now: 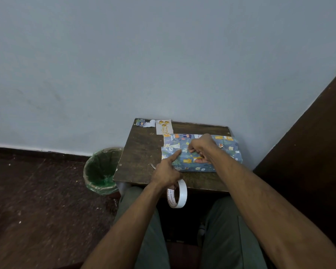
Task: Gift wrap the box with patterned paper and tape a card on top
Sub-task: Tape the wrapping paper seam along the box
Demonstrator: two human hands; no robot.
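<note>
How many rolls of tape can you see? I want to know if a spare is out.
1. The tape roll hangs from the left hand at the near edge of the table. Another could be hidden behind the wrapped box.

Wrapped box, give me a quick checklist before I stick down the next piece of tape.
1. Wrapped box lies flat on the table: ok.
2. Left hand presses the paper with its index finger: ok.
3. Tape roll within reach, hanging on the left hand: ok.
4. Right hand pinches at the seam; whether it holds a tape piece: cannot tell.
5. Card on top of the box: not ok, it lies on the table's far edge.
6. Scissors handy beside the box: ok.
</note>
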